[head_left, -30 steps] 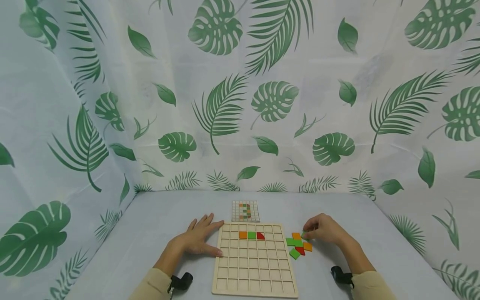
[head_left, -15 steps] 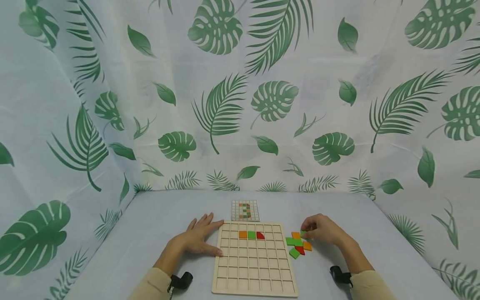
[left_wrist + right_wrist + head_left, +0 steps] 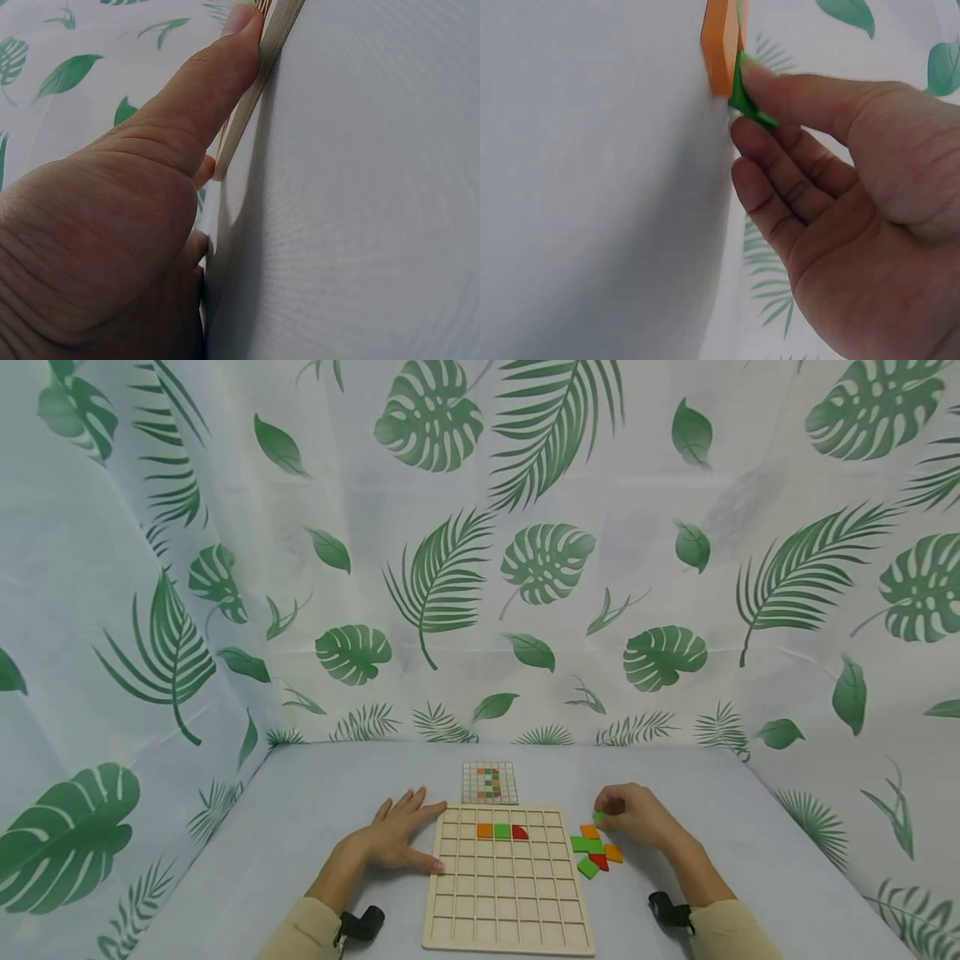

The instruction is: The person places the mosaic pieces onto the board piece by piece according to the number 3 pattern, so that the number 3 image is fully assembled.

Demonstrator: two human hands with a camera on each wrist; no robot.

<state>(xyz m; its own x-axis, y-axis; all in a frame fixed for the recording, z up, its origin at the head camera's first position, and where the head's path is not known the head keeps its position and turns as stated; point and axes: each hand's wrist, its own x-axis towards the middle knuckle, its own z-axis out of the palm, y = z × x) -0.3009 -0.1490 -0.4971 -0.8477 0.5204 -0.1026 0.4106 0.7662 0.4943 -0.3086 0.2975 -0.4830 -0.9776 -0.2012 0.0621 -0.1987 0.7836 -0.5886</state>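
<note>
A wooden grid board [image 3: 510, 893] lies in the middle of the table, bearing an orange square tile [image 3: 485, 832], a green square tile [image 3: 502, 832] and a red quarter-round tile [image 3: 520, 832] side by side in one row. My left hand [image 3: 401, 835] rests at its left edge, fingers spread, thumb on the rim. To the right of the board, my right hand [image 3: 637, 814] pinches a green tile [image 3: 746, 101] between thumb and fingers. An orange tile [image 3: 720, 49] stands close beyond it in the right wrist view.
Several loose green, orange and red tiles [image 3: 587, 845] lie beside the board's right edge. A small pattern card [image 3: 490, 782] with a coloured grid sits behind the board. Leaf-printed cloth [image 3: 480, 568] hangs around the white table [image 3: 322, 777].
My right hand has moved slightly left and away from me, and the green tile pinched in it has come off the loose tiles. My left hand has stayed in place.
</note>
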